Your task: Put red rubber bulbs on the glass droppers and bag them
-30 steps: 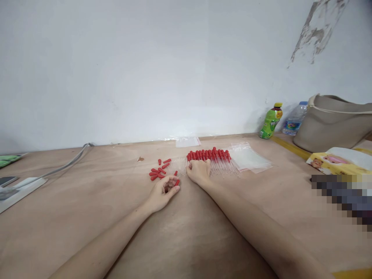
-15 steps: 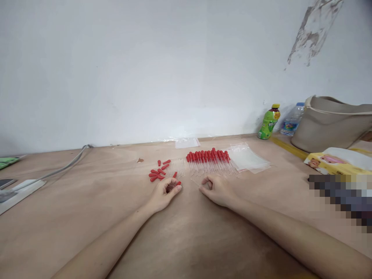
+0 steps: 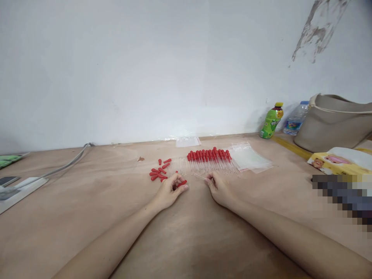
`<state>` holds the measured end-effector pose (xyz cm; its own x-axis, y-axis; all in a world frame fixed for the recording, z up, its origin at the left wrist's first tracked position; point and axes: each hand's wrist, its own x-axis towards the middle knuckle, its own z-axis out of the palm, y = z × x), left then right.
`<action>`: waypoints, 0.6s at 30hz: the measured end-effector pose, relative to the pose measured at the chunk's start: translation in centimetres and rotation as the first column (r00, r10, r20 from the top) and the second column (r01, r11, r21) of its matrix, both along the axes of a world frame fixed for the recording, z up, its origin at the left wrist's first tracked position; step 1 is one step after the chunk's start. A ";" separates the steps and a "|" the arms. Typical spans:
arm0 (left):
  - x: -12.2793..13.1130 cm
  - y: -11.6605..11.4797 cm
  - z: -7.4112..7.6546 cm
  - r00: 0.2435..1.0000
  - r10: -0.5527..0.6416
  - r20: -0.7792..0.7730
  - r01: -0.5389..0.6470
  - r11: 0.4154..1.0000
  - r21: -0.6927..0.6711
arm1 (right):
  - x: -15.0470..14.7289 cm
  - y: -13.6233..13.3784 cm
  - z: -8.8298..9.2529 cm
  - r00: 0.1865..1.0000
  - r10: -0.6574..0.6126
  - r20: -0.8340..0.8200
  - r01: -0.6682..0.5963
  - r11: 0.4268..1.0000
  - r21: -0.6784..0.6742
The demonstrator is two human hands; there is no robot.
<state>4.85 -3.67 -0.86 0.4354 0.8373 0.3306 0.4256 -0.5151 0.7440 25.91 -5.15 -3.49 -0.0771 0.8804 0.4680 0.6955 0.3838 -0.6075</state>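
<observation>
My left hand [image 3: 171, 191] is closed on a red rubber bulb [image 3: 182, 183], which shows between thumb and fingers. Across from it, my right hand [image 3: 218, 188] pinches a thin clear glass dropper tube [image 3: 199, 176], its free end pointing left toward the bulb; the two are apart. Several loose red bulbs [image 3: 155, 173] lie just beyond my left hand. Beside them is a row of bare clear tubes [image 3: 178, 166]. Farther right, several droppers with red bulbs fitted [image 3: 208, 155] lie side by side, bulbs toward the wall.
Clear plastic bags [image 3: 250, 158] lie right of the droppers, another bag [image 3: 188, 142] by the wall. At right stand a green bottle [image 3: 271, 122], a water bottle [image 3: 295, 120], a grey-brown bin [image 3: 334, 126] and a yellow tissue pack [image 3: 328, 161]. A cable [image 3: 66, 163] and power strip [image 3: 31, 190] lie left.
My left hand has shifted slightly right with the bulb, which now shows more. My right hand has turned the tube nearer to level and moved slightly right. The view has shifted a little.
</observation>
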 end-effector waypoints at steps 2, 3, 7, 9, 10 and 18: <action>0.2 0.1 -0.2 1.000 -0.018 0.006 0.018 1.000 -0.023 | 0.0 -0.3 0.1 0.994 0.076 -0.084 -0.075 0.997 0.007; 0.2 0.2 -0.4 1.000 -0.021 0.010 0.021 0.999 -0.036 | -0.1 -0.5 0.2 0.987 0.122 -0.105 -0.121 0.993 0.013; 0.2 0.3 -0.8 0.998 -0.041 0.037 0.043 0.997 -0.067 | -0.5 -1.4 1.3 0.970 0.225 -0.086 -0.224 0.974 0.029; 0.1 0.2 -0.8 0.999 -0.043 0.026 0.044 0.998 -0.050 | -0.7 -1.6 1.6 0.969 0.237 -0.071 -0.235 0.971 0.032; 0.1 0.2 -0.7 0.999 -0.034 0.012 0.035 0.999 -0.037 | -0.7 -1.6 1.7 0.968 0.242 -0.067 -0.240 0.970 0.041; 0.2 0.3 -0.8 0.999 -0.013 -0.040 0.014 0.999 0.032 | -0.6 -1.4 1.6 0.959 0.283 0.005 -0.283 0.957 0.066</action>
<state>5.09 -3.38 -1.67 0.4597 0.8207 0.3394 0.4473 -0.5441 0.7098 25.32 -6.57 -1.93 -0.3160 0.7903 0.5250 0.5499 0.6035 -0.5774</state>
